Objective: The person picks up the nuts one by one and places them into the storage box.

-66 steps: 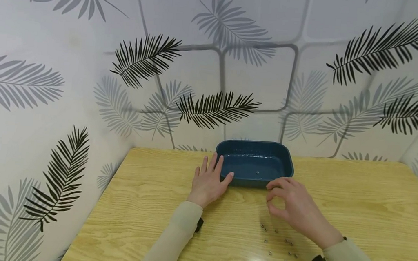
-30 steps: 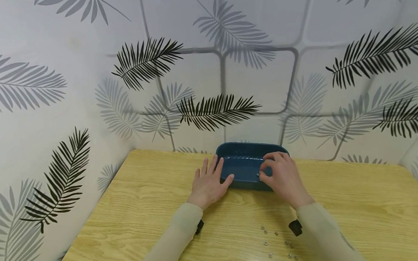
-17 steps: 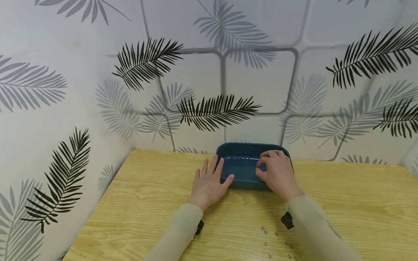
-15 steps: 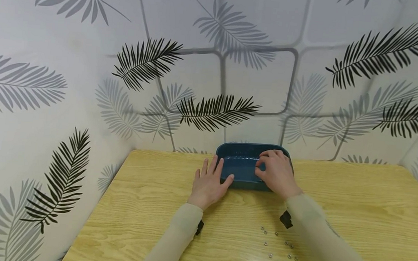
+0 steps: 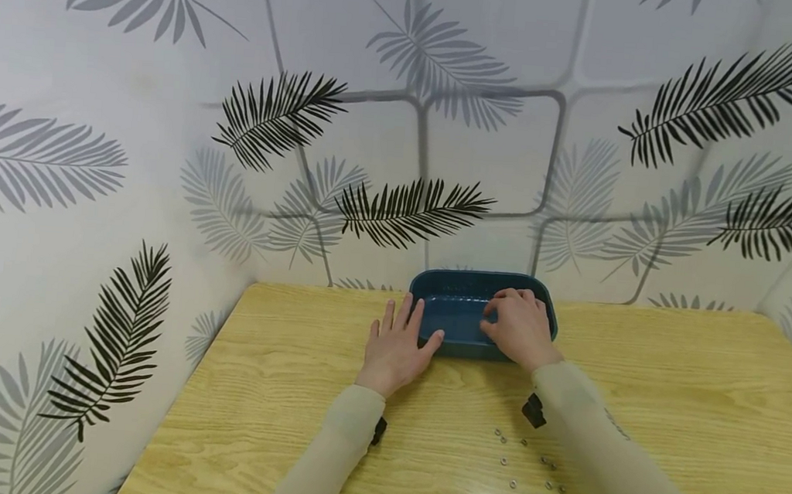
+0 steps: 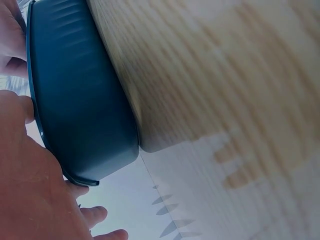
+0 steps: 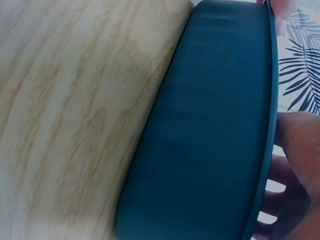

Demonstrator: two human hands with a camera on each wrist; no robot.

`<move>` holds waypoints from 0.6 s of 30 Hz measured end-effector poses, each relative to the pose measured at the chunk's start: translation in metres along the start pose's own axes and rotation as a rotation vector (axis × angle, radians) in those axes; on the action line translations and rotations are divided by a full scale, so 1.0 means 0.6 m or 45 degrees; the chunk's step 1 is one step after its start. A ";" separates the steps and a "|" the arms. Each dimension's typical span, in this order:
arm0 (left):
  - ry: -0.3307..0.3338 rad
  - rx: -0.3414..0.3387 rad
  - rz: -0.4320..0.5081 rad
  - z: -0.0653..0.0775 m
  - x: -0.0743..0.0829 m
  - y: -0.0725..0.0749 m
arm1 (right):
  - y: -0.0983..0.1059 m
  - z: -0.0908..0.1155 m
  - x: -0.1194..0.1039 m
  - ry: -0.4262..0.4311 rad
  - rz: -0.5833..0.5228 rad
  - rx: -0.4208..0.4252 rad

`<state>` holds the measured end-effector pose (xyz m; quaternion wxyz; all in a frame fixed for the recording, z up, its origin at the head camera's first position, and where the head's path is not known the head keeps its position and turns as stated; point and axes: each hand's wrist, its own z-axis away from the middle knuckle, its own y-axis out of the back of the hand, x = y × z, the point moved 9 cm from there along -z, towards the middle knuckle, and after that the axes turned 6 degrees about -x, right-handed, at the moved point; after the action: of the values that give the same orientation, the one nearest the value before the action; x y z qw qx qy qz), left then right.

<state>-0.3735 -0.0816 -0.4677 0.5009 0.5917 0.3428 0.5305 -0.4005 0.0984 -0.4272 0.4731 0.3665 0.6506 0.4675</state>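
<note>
Left hand (image 5: 394, 354) spread against blue rectangular plastic tray (image 5: 458, 350), far edge of wooden desk (image 5: 276, 346); right hand (image 5: 520, 330) half-curled inside, hold unclear; low release best.

Bright, even light fills the scene, throwing white glare on the near middle of a yellow wood-grain table (image 5: 273, 392) and faint shadow in front of a dark blue rectangular basin (image 5: 464, 351); in both wrist views, wood grain looks soft and hazy.

Text or numbers — none readable.
</note>
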 end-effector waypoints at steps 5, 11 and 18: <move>0.006 0.006 0.009 0.001 0.001 -0.001 | -0.001 0.008 0.003 -0.006 0.009 -0.035; 0.011 0.013 0.018 0.001 0.001 0.000 | 0.004 0.022 0.004 0.027 0.014 -0.023; -0.002 0.022 0.026 0.002 0.002 0.001 | 0.017 0.042 0.006 0.067 0.014 0.023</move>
<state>-0.3719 -0.0811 -0.4667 0.4904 0.6002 0.3409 0.5321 -0.3771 0.1112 -0.4213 0.4501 0.3619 0.6649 0.4737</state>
